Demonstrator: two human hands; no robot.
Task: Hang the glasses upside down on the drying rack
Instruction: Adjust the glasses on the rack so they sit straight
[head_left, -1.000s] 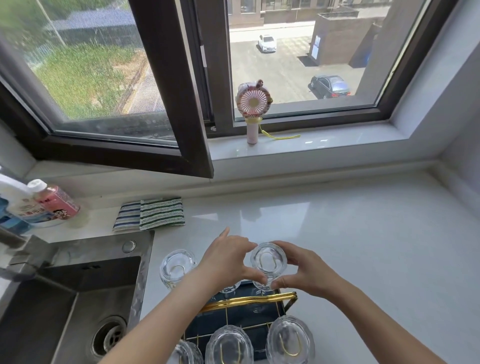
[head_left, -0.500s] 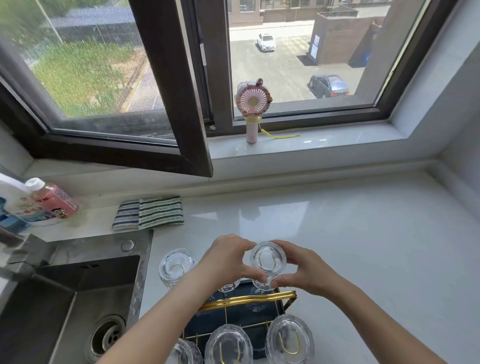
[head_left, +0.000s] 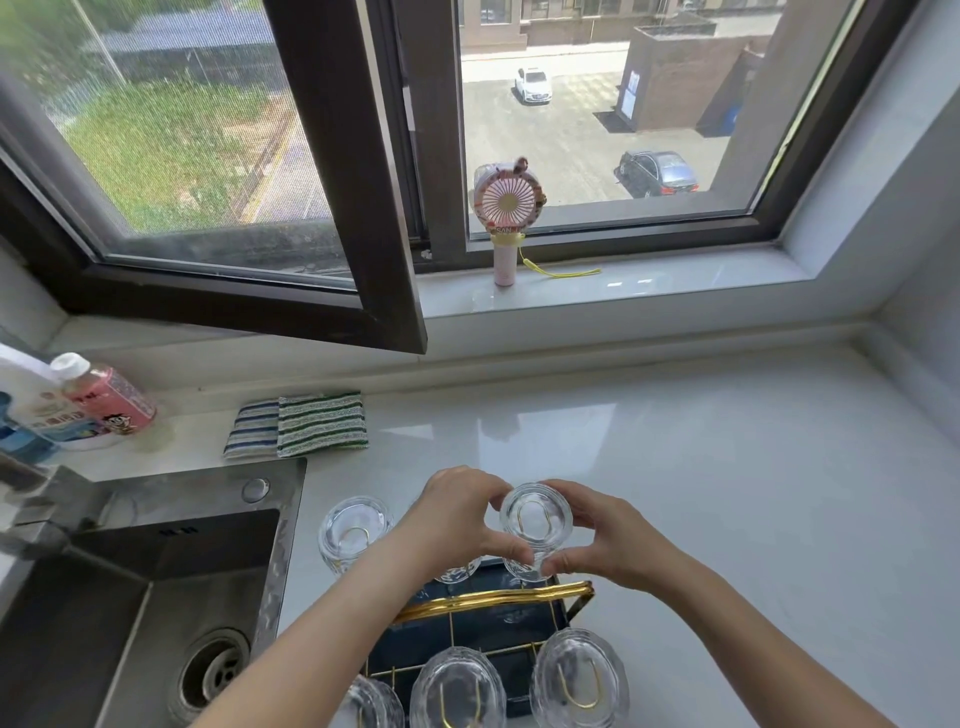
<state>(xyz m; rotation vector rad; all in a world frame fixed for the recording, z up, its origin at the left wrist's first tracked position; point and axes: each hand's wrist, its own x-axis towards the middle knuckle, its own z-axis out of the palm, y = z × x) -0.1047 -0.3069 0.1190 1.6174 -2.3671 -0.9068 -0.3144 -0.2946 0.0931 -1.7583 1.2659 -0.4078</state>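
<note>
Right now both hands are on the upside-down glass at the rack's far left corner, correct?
Not quite. In the head view both hands, left hand and right hand, hold the upside-down glass at the rack's far right corner; the far-left glass stands untouched.

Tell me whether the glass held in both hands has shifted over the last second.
No. The held glass sits just beyond the rack's gold handle, as before, with the left hand and right hand around it.
</note>
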